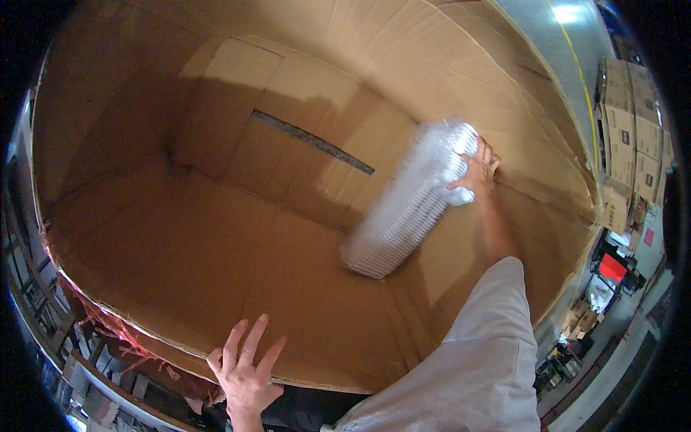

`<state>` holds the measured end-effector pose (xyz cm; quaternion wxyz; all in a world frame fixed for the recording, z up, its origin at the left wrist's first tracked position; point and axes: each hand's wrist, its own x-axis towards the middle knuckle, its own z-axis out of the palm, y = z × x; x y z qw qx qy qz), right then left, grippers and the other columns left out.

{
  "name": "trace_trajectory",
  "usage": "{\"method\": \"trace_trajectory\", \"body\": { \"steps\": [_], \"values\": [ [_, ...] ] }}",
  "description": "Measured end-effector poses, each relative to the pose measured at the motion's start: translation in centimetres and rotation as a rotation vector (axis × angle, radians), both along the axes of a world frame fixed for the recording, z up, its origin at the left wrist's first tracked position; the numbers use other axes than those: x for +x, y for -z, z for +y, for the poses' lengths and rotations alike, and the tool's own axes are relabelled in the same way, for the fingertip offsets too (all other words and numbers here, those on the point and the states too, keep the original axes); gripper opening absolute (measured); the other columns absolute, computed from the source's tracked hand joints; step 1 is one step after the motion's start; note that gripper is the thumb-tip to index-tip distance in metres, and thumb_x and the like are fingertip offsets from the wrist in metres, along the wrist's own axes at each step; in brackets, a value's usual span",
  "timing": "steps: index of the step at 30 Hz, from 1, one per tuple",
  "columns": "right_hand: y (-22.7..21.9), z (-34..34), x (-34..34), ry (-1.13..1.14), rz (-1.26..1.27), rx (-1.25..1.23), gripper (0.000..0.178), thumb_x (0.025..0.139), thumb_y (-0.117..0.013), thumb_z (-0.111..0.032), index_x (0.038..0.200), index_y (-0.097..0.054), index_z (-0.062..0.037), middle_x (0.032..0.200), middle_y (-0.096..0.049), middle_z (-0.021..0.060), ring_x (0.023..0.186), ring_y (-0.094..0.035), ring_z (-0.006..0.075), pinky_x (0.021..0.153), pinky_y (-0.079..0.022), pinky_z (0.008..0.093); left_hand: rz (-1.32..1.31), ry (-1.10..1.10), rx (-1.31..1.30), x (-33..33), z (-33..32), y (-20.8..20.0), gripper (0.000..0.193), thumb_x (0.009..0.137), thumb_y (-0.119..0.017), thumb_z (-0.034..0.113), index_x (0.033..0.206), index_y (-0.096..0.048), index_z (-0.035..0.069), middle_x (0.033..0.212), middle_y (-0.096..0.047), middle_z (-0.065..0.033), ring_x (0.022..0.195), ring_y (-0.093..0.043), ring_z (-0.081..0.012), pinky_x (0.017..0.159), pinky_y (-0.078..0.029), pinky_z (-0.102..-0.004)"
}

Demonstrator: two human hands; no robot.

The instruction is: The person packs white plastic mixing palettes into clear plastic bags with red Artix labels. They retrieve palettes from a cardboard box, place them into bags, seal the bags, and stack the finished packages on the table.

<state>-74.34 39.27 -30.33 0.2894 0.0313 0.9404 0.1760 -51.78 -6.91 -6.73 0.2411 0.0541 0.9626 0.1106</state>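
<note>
1. Laying the right hand (476, 169) over the upper end of a long stack of ridged, whitish plastic pieces (399, 209), with thumb on the end face and fingers splayed past the far edge; cannot tell whether clasping firmly or only pressing against it.
2. Running from the grip down and to the left: the stack, tilted diagonally inside a large brown cardboard box (216, 266), blurred along the upper side, with ridges clearer along the lower edge; cannot tell whether touching the cardboard at the lower end.
3. Trailing down from the grip: a bare forearm (499, 227), then a pale grey sleeve (497, 338).
4. Left of the grip, past the stack: a narrow dark strip (313, 142), set slantwise across an inner panel of the box.
5. Well below and left of the grip: the left hand (246, 371), at the box's near rim, with fingers spread wide over the inside and nothing held.
6. Farther left, outside that rim: frayed red strands (126, 335).
7. Above and right of the grip, beyond the box wall: grey floor with a yellow line (578, 68).
8. Farther right: stacked brown cartons (622, 140), and below these a bright red object (612, 268).
</note>
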Motion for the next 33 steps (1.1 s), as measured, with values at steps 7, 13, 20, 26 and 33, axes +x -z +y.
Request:
{"method": "trace_trajectory", "body": {
  "steps": [7,13,20,26,33],
  "values": [
    [0.1,-0.3,0.8,0.083,0.078,-0.029,0.086,0.032,-0.089,-0.042,0.112,-0.065,-0.0250,0.148,-0.006,0.0102,0.135,-0.007,0.0320,0.097,-0.025,0.0539,0.010,-0.011,0.000,0.1,0.2,0.1,0.047,0.048,-0.062,0.021,0.093,-0.071,0.031,0.127,-0.054,0.0051,0.118,-0.045,-0.0170,0.086,-0.028,-0.0346],
    [-0.2,0.3,-1.3,-0.110,-0.029,0.022,0.085,0.031,-0.085,-0.054,0.109,-0.067,-0.0237,0.143,-0.020,0.0179,0.130,-0.018,0.0325,0.099,-0.019,0.0559,0.014,0.022,-0.058,0.2,0.4,0.2,0.042,0.051,-0.063,0.022,0.091,-0.071,0.030,0.126,-0.055,0.0048,0.117,-0.046,-0.0170,0.087,-0.028,-0.0353],
    [-0.2,0.5,-1.4,-0.226,-0.165,0.152,0.089,0.036,-0.080,-0.063,0.113,-0.065,-0.0217,0.140,-0.025,0.0236,0.132,-0.018,0.0341,0.103,-0.015,0.0589,-0.001,-0.026,-0.044,-0.4,0.9,0.0,0.042,0.051,-0.063,0.021,0.091,-0.071,0.031,0.127,-0.054,0.0044,0.118,-0.046,-0.0194,0.087,-0.029,-0.0377],
    [0.4,1.9,-1.5,-0.222,-0.219,-0.075,0.087,0.038,-0.083,-0.053,0.114,-0.064,-0.0147,0.140,-0.022,0.0245,0.132,-0.018,0.0369,0.102,-0.022,0.0578,-0.006,-0.022,-0.033,-0.4,1.0,0.2,0.046,0.046,-0.064,0.018,0.089,-0.071,0.031,0.128,-0.054,0.0043,0.118,-0.046,-0.0214,0.087,-0.030,-0.0383],
    [0.6,1.5,0.4,-0.053,-0.077,-0.135,0.087,0.042,-0.086,-0.043,0.122,-0.057,-0.0212,0.144,-0.013,0.0206,0.131,-0.020,0.0380,0.098,-0.029,0.0607,-0.041,-0.097,0.006,-1.2,1.5,-0.2,0.052,0.039,-0.065,0.009,0.087,-0.072,0.029,0.129,-0.053,0.0069,0.119,-0.044,-0.0182,0.087,-0.029,-0.0364]
  ]
}}
